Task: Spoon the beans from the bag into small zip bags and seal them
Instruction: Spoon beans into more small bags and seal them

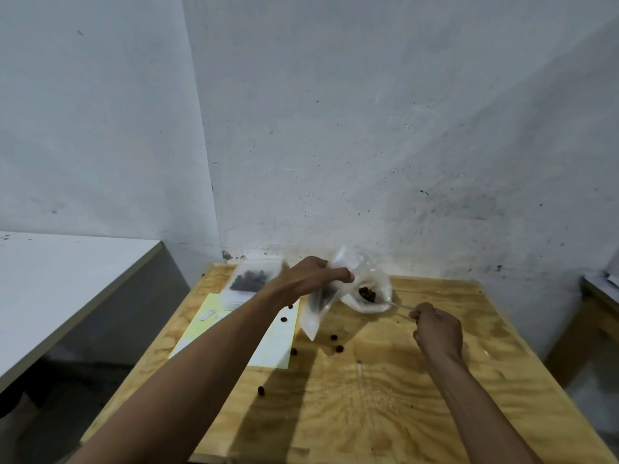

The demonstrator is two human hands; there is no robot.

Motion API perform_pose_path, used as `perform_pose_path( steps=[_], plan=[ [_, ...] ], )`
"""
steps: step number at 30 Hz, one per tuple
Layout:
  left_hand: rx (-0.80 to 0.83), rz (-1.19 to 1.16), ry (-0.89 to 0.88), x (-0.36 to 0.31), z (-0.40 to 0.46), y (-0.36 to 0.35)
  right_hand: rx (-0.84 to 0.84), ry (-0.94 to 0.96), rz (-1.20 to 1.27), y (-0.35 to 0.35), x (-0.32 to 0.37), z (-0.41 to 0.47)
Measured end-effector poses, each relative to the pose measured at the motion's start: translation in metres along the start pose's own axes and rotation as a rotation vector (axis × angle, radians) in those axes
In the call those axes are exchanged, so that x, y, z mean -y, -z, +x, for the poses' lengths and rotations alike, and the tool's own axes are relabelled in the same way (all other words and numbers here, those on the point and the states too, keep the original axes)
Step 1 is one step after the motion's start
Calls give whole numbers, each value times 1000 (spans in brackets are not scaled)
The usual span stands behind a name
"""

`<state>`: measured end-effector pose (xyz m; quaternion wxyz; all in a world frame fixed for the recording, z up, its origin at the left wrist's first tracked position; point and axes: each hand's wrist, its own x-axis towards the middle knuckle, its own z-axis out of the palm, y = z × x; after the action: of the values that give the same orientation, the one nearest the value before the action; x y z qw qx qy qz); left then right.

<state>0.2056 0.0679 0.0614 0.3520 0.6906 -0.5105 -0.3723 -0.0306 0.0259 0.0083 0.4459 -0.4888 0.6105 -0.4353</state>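
With the left hand (311, 276) pinching the zip bag (316, 306) and the right hand (435, 329) gripping the spoon (400, 306) in the bag (368, 289), beans (366, 294) may spill if the zip bag's mouth, seemingly slack, sags.

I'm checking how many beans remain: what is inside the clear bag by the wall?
Inside the clear bag a small dark clump of beans shows, with the spoon from the right hand reaching in. The crumpled plastic hides the spoon's bowl and any beans further in.
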Motion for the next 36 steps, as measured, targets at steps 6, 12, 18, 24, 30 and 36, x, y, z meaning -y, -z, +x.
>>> perform_pose_path(
  steps=[6, 12, 18, 24, 30, 36],
  plan=[
    [41, 27, 20, 6, 2, -4, -22, 134, -20, 16, 17, 4],
    [53, 53, 5, 2, -1, -6, -53, 250, -24, 28, 55, 10],
    [97, 70, -17, -2, -4, -11, 110, 593, -266, 23, 84, 1],
    [90, 20, -16, -2, -6, -8, -179, 772, -392, 19, 82, 0],
    [99, -41, -18, -17, -16, -6, -162, 773, -739, 8, 46, 6],
    [164, -110, -89, -27, -16, -13, -93, 439, -610, -7, 22, 13]
  ],
)
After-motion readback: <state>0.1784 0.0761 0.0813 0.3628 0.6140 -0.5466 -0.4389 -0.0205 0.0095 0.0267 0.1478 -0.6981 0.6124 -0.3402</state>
